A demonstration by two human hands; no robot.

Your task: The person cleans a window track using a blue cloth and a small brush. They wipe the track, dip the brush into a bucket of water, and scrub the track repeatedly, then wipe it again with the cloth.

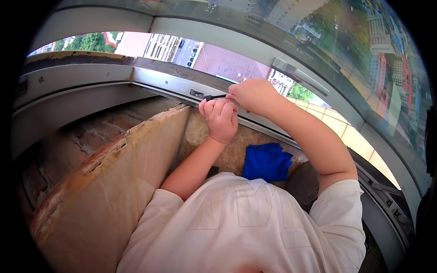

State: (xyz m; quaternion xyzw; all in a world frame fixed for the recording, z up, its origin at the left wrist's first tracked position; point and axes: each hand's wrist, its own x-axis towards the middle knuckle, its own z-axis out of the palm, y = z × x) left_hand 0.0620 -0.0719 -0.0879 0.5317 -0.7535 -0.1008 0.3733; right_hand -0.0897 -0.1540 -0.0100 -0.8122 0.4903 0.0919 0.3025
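My right hand (254, 97) pinches one end of a thin black piece (211, 97) just above the lower window frame (174, 82). Whether this piece is a cord, a seal strip or a small tool cannot be told. Curled fingers of my left hand (221, 119) close around its other, thicker end, beside a small latch slot (196, 93) in the metal frame. Both hands are close together, almost touching. The opened window sash (239, 41), with a grey handle (300, 76), tilts outward beyond them.
A folded blue cloth (266, 162) lies on the marbled stone sill (198, 136). To the left stands a stone-faced panel (129, 177) with a rough, chipped edge, beside exposed brick (82, 140). A metal stay arm (385, 187) sits at the right. Beyond the gap, the ground lies far below.
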